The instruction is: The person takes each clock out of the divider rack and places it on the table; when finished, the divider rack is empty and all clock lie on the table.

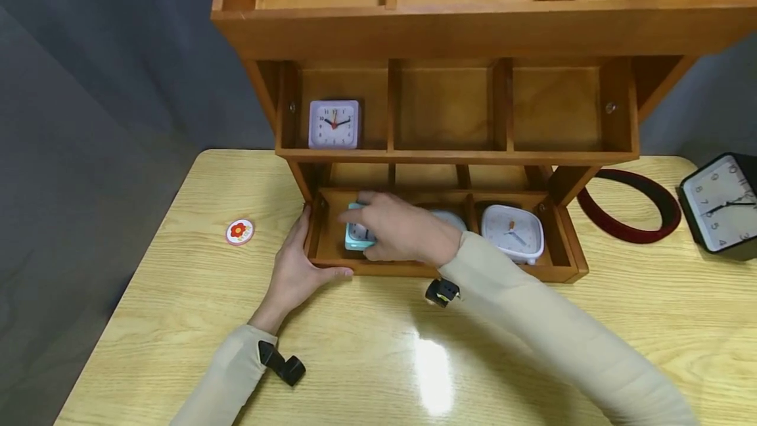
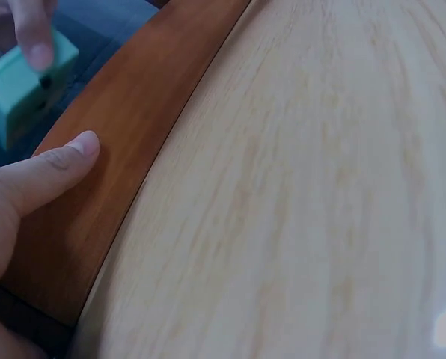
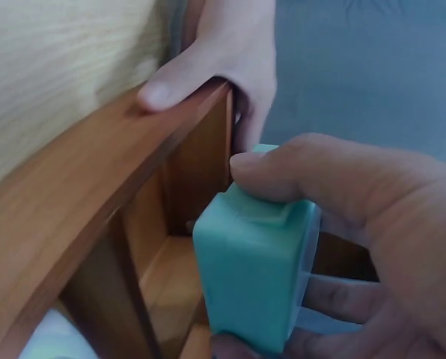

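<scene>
A small turquoise alarm clock (image 1: 357, 236) is pinched between the thumb and fingers of my right hand (image 1: 408, 229), over the left compartment of the bottom drawer (image 1: 384, 268). In the right wrist view the turquoise clock (image 3: 253, 254) is tilted, my thumb on its edge. My left hand (image 1: 298, 271) grips the drawer's front left corner, with the thumb (image 2: 55, 168) along the front board and the fingers at the outer side. Within the same drawer, a white alarm clock (image 1: 512, 232) lies in the right compartment. Another pale clock (image 1: 448, 219) lies in the middle one, partly hidden by my right hand.
A lilac clock (image 1: 334, 125) stands in the left compartment of the middle drawer (image 1: 455, 158). The top drawer (image 1: 473, 28) juts out above. A round flower sticker (image 1: 239, 232) lies left; a dark red ring (image 1: 629, 235) and a black-framed clock (image 1: 724, 202) lie right.
</scene>
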Action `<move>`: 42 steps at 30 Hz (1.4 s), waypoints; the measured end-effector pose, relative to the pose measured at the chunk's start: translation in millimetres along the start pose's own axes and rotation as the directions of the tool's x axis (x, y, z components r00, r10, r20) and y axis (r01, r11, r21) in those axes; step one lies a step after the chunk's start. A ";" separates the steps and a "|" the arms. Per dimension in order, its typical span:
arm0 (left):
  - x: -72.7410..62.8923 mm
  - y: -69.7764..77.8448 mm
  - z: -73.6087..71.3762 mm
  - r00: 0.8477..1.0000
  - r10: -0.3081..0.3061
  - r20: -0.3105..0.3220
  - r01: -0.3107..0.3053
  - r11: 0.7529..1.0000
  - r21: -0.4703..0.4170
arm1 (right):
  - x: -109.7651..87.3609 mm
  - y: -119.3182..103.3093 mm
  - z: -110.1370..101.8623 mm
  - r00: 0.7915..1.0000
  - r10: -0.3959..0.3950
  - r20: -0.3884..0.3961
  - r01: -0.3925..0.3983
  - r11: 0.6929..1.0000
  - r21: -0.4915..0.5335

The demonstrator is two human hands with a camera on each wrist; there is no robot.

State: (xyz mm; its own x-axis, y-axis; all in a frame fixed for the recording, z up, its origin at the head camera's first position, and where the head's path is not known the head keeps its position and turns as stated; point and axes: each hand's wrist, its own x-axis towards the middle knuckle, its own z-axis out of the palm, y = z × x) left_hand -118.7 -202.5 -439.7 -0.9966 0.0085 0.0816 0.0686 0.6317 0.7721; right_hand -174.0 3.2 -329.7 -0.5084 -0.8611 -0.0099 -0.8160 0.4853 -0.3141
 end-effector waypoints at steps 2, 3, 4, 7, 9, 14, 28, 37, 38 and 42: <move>-0.3 -0.1 0.3 1.000 0.001 -0.002 -0.001 1.000 -0.005 | -5.5 -4.4 -0.7 0.999 -0.027 -0.017 0.026 0.999 -0.042; -0.4 -0.2 0.4 1.000 0.005 -0.002 -0.005 1.000 -0.004 | -8.0 -6.6 -0.7 0.999 -0.041 -0.023 0.040 0.997 -0.060; -0.4 -0.4 0.5 1.000 0.008 -0.005 -0.008 1.000 -0.002 | -10.4 -8.9 -0.8 0.999 -0.048 -0.022 0.046 0.996 -0.078; 0.5 -0.6 0.8 1.000 0.018 -0.016 -0.018 1.000 0.005 | -17.2 -15.3 -0.8 0.999 -0.044 -0.007 0.043 0.992 -0.116; 1.1 -0.8 0.8 1.000 0.024 -0.018 -0.024 1.000 0.008 | -21.3 -19.3 -0.6 0.999 -0.048 -0.007 0.047 0.991 -0.128; 1.7 -2.0 1.2 1.000 0.019 -0.012 -0.019 1.000 0.002 | -31.7 -27.4 1.3 0.996 -0.082 -0.029 0.078 0.988 -0.131; 1.7 -1.2 -0.2 1.000 0.019 -0.005 -0.019 1.000 0.000 | -41.3 -48.6 7.6 0.994 -0.106 -0.002 0.105 0.986 -0.133; 2.4 -0.8 -0.2 1.000 0.012 -0.008 -0.013 1.000 -0.021 | -45.0 -59.6 19.1 0.995 -0.103 0.020 0.105 0.980 -0.171; 2.3 -0.9 -0.2 1.000 0.010 -0.009 -0.010 1.000 -0.020 | -45.0 -60.5 20.8 0.994 -0.105 0.029 0.108 0.979 -0.174; 1.9 -1.0 -0.1 1.000 -0.003 -0.009 0.003 1.000 -0.012 | -42.8 -63.3 30.5 0.992 -0.102 0.073 0.113 0.980 -0.165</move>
State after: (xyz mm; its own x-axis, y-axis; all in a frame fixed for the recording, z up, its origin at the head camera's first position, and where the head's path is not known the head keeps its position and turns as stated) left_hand -120.6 -203.2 -440.3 -0.9964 0.0000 0.0848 0.0664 0.6220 0.7802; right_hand -92.2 4.7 -338.3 -0.4008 -0.9149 -0.0470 -0.9024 0.4032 -0.1521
